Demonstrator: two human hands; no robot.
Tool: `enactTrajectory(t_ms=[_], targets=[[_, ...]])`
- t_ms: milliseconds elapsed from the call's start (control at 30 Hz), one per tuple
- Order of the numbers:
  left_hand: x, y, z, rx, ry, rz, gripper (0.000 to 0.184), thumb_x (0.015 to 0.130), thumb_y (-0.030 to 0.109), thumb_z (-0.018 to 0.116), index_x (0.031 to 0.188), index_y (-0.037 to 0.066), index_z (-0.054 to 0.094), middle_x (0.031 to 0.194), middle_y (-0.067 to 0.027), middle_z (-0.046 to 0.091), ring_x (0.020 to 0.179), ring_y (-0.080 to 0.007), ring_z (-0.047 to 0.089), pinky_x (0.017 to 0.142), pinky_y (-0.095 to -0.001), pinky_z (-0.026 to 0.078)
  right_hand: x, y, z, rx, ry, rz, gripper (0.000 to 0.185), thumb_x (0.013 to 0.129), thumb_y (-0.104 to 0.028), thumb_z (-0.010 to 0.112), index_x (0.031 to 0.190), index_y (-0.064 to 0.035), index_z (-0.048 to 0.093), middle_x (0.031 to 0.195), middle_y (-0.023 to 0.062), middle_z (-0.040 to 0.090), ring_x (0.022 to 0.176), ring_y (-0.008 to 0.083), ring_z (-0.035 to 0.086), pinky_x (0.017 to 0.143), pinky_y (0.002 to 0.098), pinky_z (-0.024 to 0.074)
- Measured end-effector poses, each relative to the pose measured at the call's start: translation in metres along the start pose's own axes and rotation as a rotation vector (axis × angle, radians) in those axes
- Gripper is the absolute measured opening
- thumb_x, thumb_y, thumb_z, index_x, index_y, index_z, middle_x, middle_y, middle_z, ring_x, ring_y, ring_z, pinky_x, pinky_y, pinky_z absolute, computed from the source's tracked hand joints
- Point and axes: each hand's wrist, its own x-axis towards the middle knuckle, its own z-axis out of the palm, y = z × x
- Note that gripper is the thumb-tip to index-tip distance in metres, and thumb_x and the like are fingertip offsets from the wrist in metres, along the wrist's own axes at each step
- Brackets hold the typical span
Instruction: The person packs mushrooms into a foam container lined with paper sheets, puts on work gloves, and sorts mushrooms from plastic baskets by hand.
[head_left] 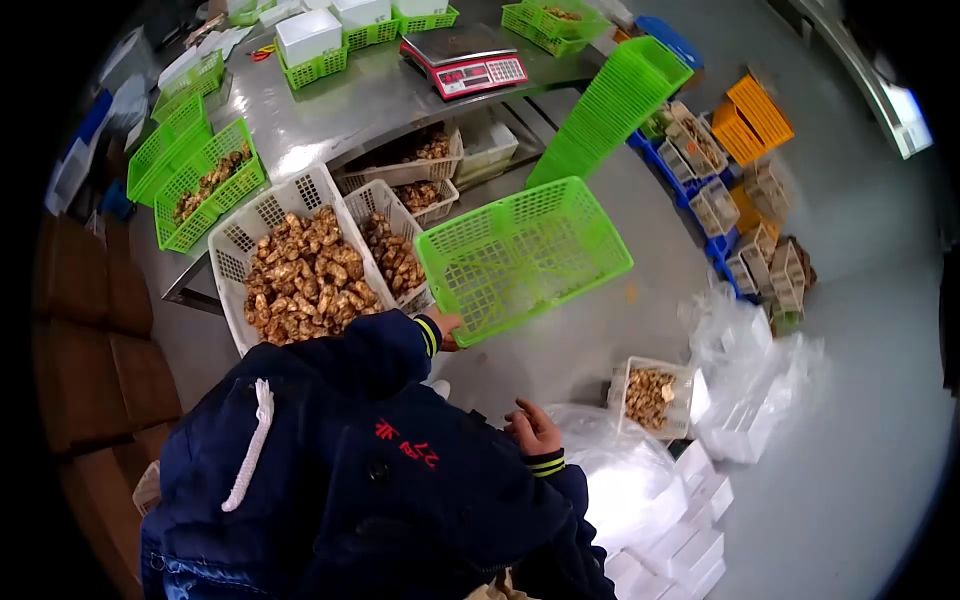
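Note:
My left hand grips the near left corner of a bright green plastic basket, which is tilted and has nothing in it that I can see. Part of that hand is hidden by the basket's rim and my navy sleeve. Low in front of my body, my right hand holds nothing, its fingers slightly bent and apart. To the left of the green basket stands a large white crate heaped with knobbly brown roots or tubers. A smaller white crate of the same roots sits between them.
A steel table carries a red digital scale and several green baskets. A tall stack of green baskets leans at the right. On the floor are a white basket of roots, plastic bags and blue crates.

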Motion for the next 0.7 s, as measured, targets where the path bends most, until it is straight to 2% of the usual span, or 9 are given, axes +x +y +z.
enactTrajectory(t_ms=[100,233,300,333,400,433,467,567,700], targets=[[0.022,0.035,0.003,-0.334,-0.024,-0.254,0.035,0.08,0.013,0.051,0.109,-0.004,0.044,0.098,-0.025,0.057,0.073,-0.0291,0.062,0.055,-0.0366,0.052,0.041,-0.01,-0.036,0.06,0.03,0.053,0.033,0.084,-0.012,0.05,0.112,0.0057,0.047,0.084,0.0128,0.061,0.066,0.0135,0.059,0.06,0.0227,0.0482],[0.082,0.052,0.009,-0.481,-0.022,-0.244,0.036,0.08,0.017,0.048,0.108,-0.006,0.046,0.092,-0.0235,0.059,0.067,-0.026,0.061,0.056,-0.031,0.051,0.107,-0.018,-0.074,0.019,-0.038,0.069,0.031,0.084,-0.012,0.05,0.11,0.0054,0.049,0.082,0.0124,0.062,0.066,0.013,0.059,0.059,0.0219,0.048],[0.102,0.066,0.009,-0.53,-0.066,-0.143,0.038,0.081,0.019,0.048,0.113,-0.002,0.044,0.097,-0.0201,0.058,0.078,-0.0268,0.062,0.06,-0.0325,0.052,0.145,-0.019,-0.092,-0.079,-0.126,0.061,0.03,0.084,-0.012,0.05,0.109,0.0048,0.05,0.081,0.0114,0.062,0.066,0.013,0.059,0.059,0.0213,0.0475],[0.11,0.079,0.005,-0.557,-0.066,-0.18,0.038,0.081,0.02,0.046,0.112,-0.001,0.044,0.098,-0.0201,0.058,0.08,-0.0262,0.062,0.059,-0.0299,0.052,0.163,-0.022,-0.103,-0.059,-0.165,0.07,0.028,0.084,-0.012,0.05,0.107,0.0026,0.052,0.08,0.0089,0.062,0.065,0.0106,0.059,0.059,0.0212,0.0464],[0.133,0.104,0.007,-0.586,0.096,-0.071,0.038,0.082,0.022,0.042,0.107,-0.006,0.046,0.093,-0.0233,0.059,0.067,-0.0239,0.061,0.054,-0.0267,0.051,0.202,-0.039,-0.124,-0.076,-0.18,0.075,0.028,0.084,-0.012,0.05,0.107,0.0028,0.052,0.079,0.0093,0.062,0.065,0.0116,0.059,0.06,0.0217,0.0469],[0.141,0.121,0.006,-0.559,0.162,0.007,0.038,0.082,0.022,0.042,0.106,-0.007,0.045,0.093,-0.0243,0.058,0.067,-0.0245,0.062,0.053,-0.0267,0.051,0.225,-0.044,-0.138,-0.076,-0.2,0.057,0.028,0.084,-0.012,0.05,0.107,0.0028,0.052,0.079,0.0093,0.062,0.065,0.0116,0.059,0.06,0.0217,0.0469],[0.156,0.138,-0.007,-0.521,0.06,-0.005,0.036,0.081,0.019,0.043,0.106,-0.007,0.044,0.093,-0.0254,0.058,0.069,-0.0264,0.062,0.051,-0.027,0.051,0.249,-0.049,-0.156,-0.103,-0.188,0.045,0.028,0.084,-0.012,0.05,0.108,0.003,0.052,0.079,0.0097,0.062,0.065,0.0121,0.059,0.06,0.0218,0.047],[0.159,0.203,0.005,-0.585,0.323,0.229,0.034,0.081,0.014,0.044,0.111,0.0,0.043,0.091,-0.0222,0.058,0.068,-0.0283,0.062,0.052,-0.0282,0.052,0.319,-0.068,-0.2,-0.104,-0.148,0.065,0.03,0.083,-0.014,0.051,0.108,0.0043,0.052,0.08,0.0117,0.062,0.066,0.0141,0.06,0.061,0.0226,0.0475],[0.172,0.263,-0.013,-0.619,0.435,0.377,0.035,0.08,0.01,0.046,0.115,0.009,0.042,0.098,-0.0164,0.058,0.073,-0.0313,0.061,0.054,-0.0344,0.053,0.408,-0.105,-0.232,-0.154,-0.239,0.002,0.03,0.083,-0.014,0.049,0.106,0.0051,0.052,0.079,0.0123,0.062,0.066,0.0134,0.059,0.06,0.0222,0.0473]])
